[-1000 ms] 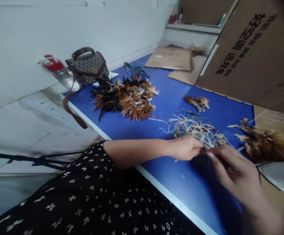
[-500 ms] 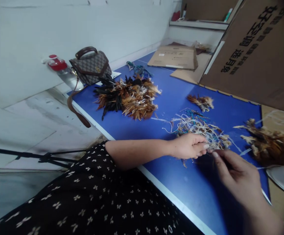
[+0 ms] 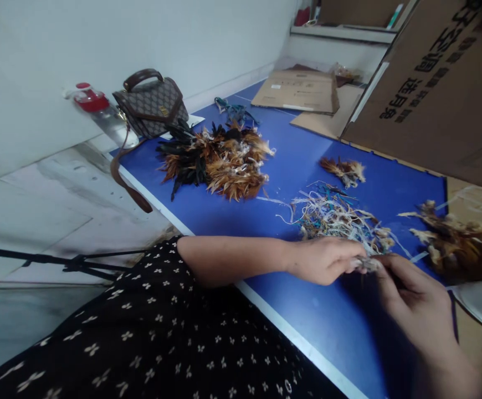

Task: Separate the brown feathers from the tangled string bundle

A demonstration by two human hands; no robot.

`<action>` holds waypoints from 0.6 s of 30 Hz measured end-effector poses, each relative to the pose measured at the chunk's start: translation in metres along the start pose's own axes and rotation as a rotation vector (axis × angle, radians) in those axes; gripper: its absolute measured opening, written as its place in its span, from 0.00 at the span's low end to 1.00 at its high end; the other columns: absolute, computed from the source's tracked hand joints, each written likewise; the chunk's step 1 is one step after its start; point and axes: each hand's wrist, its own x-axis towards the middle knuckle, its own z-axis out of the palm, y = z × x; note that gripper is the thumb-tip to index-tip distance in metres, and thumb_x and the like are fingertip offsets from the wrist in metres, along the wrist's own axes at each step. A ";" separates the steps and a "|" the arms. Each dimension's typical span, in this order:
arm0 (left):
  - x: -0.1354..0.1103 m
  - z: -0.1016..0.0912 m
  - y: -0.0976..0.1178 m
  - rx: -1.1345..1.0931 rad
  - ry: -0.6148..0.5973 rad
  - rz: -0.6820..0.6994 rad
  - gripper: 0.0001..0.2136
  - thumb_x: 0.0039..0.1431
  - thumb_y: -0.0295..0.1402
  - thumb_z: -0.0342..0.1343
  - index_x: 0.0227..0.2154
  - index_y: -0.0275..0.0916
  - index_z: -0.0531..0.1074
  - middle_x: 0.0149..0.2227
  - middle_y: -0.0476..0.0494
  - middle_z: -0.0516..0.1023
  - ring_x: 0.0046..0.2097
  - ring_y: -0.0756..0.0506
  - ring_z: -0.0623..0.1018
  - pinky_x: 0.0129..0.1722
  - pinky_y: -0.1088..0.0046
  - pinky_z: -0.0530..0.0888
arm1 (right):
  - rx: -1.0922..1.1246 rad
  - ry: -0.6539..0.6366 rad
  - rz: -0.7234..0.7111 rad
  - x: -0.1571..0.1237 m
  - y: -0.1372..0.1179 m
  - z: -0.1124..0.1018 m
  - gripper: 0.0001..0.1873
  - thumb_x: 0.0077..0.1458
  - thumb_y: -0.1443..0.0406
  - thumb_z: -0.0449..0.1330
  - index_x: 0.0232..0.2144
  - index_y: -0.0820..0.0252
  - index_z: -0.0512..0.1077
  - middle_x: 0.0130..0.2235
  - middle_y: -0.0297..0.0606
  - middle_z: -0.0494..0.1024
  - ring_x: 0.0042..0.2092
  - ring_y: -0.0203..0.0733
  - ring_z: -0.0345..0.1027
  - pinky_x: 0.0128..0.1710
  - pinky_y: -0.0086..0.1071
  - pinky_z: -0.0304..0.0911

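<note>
My left hand (image 3: 328, 259) rests on the blue table (image 3: 299, 160), fingers pinched on a small pale tuft (image 3: 365, 264). My right hand (image 3: 411, 302) meets it from the right, fingertips closed on the same tuft. Just beyond my hands lies a tangle of white and teal string scraps (image 3: 336, 216). A big heap of brown and black feathers (image 3: 220, 158) sits farther left. A small feather bunch (image 3: 344, 169) lies behind the scraps, and another brown feather pile (image 3: 461, 246) is at the right.
A patterned handbag (image 3: 152, 105) and a red-capped bottle (image 3: 97, 113) stand at the table's far left corner. Flat cardboard (image 3: 297, 91) lies at the back, and a large printed carton (image 3: 436, 88) leans on the right. A pale rounded object (image 3: 480, 305) sits by my right wrist.
Both hands stayed together at the tuft, shifting slightly right and toward me. The view tilted a little; the piles did not move.
</note>
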 end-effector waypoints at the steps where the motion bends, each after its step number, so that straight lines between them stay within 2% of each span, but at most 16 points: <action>1: -0.001 -0.001 0.001 -0.049 0.047 -0.036 0.03 0.73 0.28 0.57 0.45 0.41 0.75 0.41 0.43 0.80 0.45 0.43 0.80 0.55 0.62 0.79 | -0.003 0.009 0.017 -0.001 0.001 0.001 0.18 0.78 0.50 0.64 0.37 0.52 0.81 0.32 0.36 0.82 0.29 0.39 0.74 0.32 0.34 0.71; 4: 0.000 0.002 0.001 -0.188 0.142 -0.180 0.07 0.75 0.32 0.59 0.51 0.39 0.75 0.37 0.48 0.78 0.39 0.46 0.78 0.47 0.64 0.78 | -0.038 0.053 0.023 -0.006 0.005 0.006 0.16 0.77 0.51 0.65 0.40 0.52 0.83 0.31 0.34 0.83 0.27 0.38 0.73 0.30 0.32 0.69; 7: 0.003 0.009 -0.002 -0.438 0.197 -0.300 0.12 0.76 0.32 0.60 0.58 0.39 0.73 0.32 0.55 0.71 0.33 0.50 0.73 0.39 0.68 0.76 | -0.077 0.042 0.004 -0.009 0.007 0.014 0.19 0.77 0.49 0.64 0.39 0.52 0.83 0.30 0.36 0.83 0.26 0.38 0.73 0.28 0.32 0.68; 9: 0.006 0.013 -0.002 -0.617 0.207 -0.327 0.11 0.76 0.31 0.62 0.57 0.39 0.73 0.30 0.58 0.68 0.31 0.52 0.70 0.37 0.71 0.75 | -0.088 0.023 -0.003 -0.009 0.007 0.019 0.20 0.78 0.48 0.63 0.37 0.52 0.82 0.29 0.36 0.83 0.25 0.38 0.73 0.27 0.32 0.68; 11: 0.008 0.016 -0.001 -0.718 0.216 -0.329 0.07 0.76 0.31 0.64 0.52 0.38 0.75 0.28 0.59 0.66 0.30 0.53 0.67 0.36 0.73 0.72 | -0.085 0.037 -0.023 -0.009 0.006 0.023 0.19 0.78 0.50 0.63 0.37 0.52 0.82 0.30 0.35 0.84 0.25 0.37 0.74 0.27 0.30 0.69; 14: 0.009 0.019 -0.002 -0.685 0.277 -0.350 0.05 0.77 0.34 0.63 0.46 0.37 0.78 0.26 0.59 0.65 0.29 0.53 0.65 0.33 0.74 0.68 | -0.111 0.079 -0.061 -0.012 0.008 0.027 0.14 0.77 0.54 0.64 0.39 0.53 0.82 0.32 0.36 0.86 0.26 0.36 0.76 0.27 0.29 0.69; 18: 0.012 0.023 -0.012 -0.514 0.400 -0.305 0.05 0.75 0.32 0.65 0.42 0.36 0.81 0.29 0.55 0.70 0.33 0.52 0.68 0.36 0.73 0.70 | -0.186 0.069 -0.115 -0.017 0.016 0.027 0.11 0.77 0.58 0.63 0.41 0.52 0.82 0.29 0.33 0.84 0.23 0.36 0.75 0.26 0.28 0.68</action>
